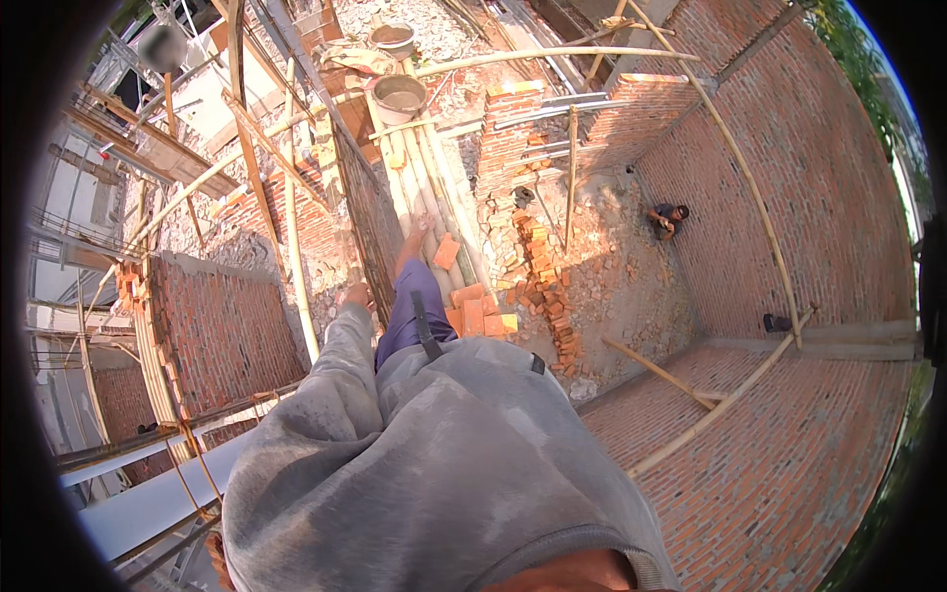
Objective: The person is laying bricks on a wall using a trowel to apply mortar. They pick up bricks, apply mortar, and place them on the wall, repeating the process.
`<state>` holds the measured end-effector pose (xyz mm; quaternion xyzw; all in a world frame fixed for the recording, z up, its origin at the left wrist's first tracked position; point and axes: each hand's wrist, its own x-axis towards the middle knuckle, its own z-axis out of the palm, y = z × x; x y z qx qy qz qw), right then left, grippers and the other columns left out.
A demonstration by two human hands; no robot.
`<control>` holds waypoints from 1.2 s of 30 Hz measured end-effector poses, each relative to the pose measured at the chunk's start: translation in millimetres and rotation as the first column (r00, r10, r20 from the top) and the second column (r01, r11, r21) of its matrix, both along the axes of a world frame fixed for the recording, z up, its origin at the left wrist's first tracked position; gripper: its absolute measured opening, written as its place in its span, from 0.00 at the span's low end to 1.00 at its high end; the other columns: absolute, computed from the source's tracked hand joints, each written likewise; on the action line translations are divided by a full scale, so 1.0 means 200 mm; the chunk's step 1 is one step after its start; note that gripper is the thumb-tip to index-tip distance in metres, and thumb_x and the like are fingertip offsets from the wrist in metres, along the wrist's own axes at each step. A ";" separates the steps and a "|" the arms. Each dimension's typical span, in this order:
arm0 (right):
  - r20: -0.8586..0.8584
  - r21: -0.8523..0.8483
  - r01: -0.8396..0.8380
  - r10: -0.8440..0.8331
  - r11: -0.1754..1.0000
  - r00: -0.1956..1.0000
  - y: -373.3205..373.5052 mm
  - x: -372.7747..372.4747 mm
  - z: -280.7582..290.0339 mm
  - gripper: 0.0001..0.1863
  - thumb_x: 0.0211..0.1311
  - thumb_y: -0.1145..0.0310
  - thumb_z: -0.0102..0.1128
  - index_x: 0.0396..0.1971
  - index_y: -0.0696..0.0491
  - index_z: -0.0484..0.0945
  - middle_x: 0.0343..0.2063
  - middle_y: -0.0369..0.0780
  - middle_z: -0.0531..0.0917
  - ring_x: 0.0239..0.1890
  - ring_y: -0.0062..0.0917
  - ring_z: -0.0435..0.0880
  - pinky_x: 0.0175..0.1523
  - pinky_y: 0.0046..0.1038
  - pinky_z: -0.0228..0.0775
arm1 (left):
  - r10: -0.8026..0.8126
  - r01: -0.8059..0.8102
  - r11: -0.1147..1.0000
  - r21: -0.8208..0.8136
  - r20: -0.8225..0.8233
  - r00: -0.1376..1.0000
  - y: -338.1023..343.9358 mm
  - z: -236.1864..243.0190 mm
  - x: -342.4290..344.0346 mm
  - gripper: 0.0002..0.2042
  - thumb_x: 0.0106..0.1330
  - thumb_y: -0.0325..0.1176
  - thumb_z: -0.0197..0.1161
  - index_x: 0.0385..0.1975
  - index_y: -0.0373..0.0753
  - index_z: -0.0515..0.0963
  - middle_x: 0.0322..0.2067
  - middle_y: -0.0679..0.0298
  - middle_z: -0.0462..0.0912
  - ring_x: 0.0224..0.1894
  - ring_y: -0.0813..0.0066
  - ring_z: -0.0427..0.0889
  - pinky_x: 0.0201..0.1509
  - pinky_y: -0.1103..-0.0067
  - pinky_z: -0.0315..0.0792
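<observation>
My left hand, at the end of a dusty grey sleeve, is beside the weathered upright boards left of my leg. It seems to rest against their near end; its fingers are too small to make out. My right hand is out of sight. Under my bare foot lies a walkway of bamboo poles. One loose orange brick sits on the poles ahead of a small pile of bricks close to my body.
Two buckets, one holding grey mortar, stand at the walkway's far end. Far below right, a person is near a tall brick wall. Bricks and rubble cover the lower ground. Bamboo poles cross the right side.
</observation>
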<state>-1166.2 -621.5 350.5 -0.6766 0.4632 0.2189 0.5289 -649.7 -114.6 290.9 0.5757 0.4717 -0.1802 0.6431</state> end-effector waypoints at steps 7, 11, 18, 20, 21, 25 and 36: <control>0.055 0.039 -0.056 0.053 0.998 0.997 0.22 1.71 -0.01 0.15 0.62 0.52 0.66 0.40 0.45 0.89 0.39 0.39 0.91 0.44 0.36 0.91 0.44 0.41 0.80 | 0.001 0.005 1.000 0.028 -0.218 0.976 0.33 -0.68 0.68 0.07 0.68 0.31 0.62 0.44 0.44 0.80 0.28 0.66 0.78 0.31 0.70 0.81 0.36 0.60 0.78; -0.092 -0.269 -0.539 0.536 0.798 0.839 0.13 2.74 0.03 0.16 0.69 0.62 0.62 0.38 0.61 0.87 0.26 0.41 0.88 0.27 0.24 0.88 0.31 0.30 0.78 | 0.004 -0.025 0.992 -0.124 -0.167 0.986 0.43 -0.78 0.94 0.11 0.63 0.29 0.65 0.44 0.34 0.84 0.30 0.56 0.86 0.29 0.64 0.87 0.28 0.65 0.83; 0.323 -0.125 0.317 -0.263 0.940 0.909 -0.08 3.53 0.47 0.17 0.68 0.61 0.64 0.48 0.58 0.84 0.32 0.40 0.88 0.27 0.25 0.88 0.30 0.26 0.79 | -0.226 0.247 0.968 0.038 -0.282 0.932 0.41 -0.43 1.71 0.14 0.66 0.30 0.65 0.49 0.33 0.83 0.31 0.59 0.86 0.30 0.68 0.85 0.29 0.72 0.81; 0.078 -0.127 0.194 -0.185 0.973 0.980 -0.10 3.42 0.47 0.20 0.67 0.58 0.65 0.48 0.59 0.84 0.36 0.41 0.88 0.34 0.27 0.88 0.34 0.33 0.81 | -0.293 0.305 0.949 0.075 -0.141 0.946 0.36 -0.26 1.92 0.15 0.66 0.30 0.66 0.50 0.32 0.83 0.34 0.58 0.87 0.31 0.69 0.85 0.30 0.73 0.82; -0.043 -0.134 0.137 -0.144 0.981 0.989 -0.12 3.35 0.42 0.22 0.66 0.56 0.66 0.49 0.59 0.84 0.39 0.42 0.88 0.37 0.27 0.89 0.35 0.37 0.82 | -0.333 0.342 0.934 0.106 -0.095 0.938 0.34 -0.17 2.02 0.15 0.66 0.30 0.66 0.51 0.31 0.82 0.35 0.58 0.87 0.31 0.70 0.85 0.30 0.73 0.82; -0.048 0.207 0.408 -0.407 0.889 0.912 -0.08 3.02 -0.02 0.14 0.66 0.64 0.63 0.45 0.56 0.85 0.35 0.42 0.88 0.33 0.29 0.89 0.29 0.37 0.80 | -0.510 0.510 0.839 0.187 -0.053 0.858 0.33 0.13 2.24 0.19 0.66 0.31 0.68 0.55 0.31 0.81 0.40 0.57 0.87 0.33 0.71 0.86 0.31 0.74 0.82; -0.159 -0.212 -0.215 0.183 0.953 0.970 0.43 3.26 -1.08 0.09 0.58 0.61 0.62 0.37 0.46 0.84 0.33 0.46 0.85 0.34 0.42 0.85 0.30 0.45 0.74 | -0.752 0.900 0.414 0.135 -0.507 0.422 0.37 0.53 2.37 0.14 0.68 0.31 0.66 0.52 0.39 0.83 0.39 0.61 0.86 0.37 0.69 0.86 0.32 0.68 0.82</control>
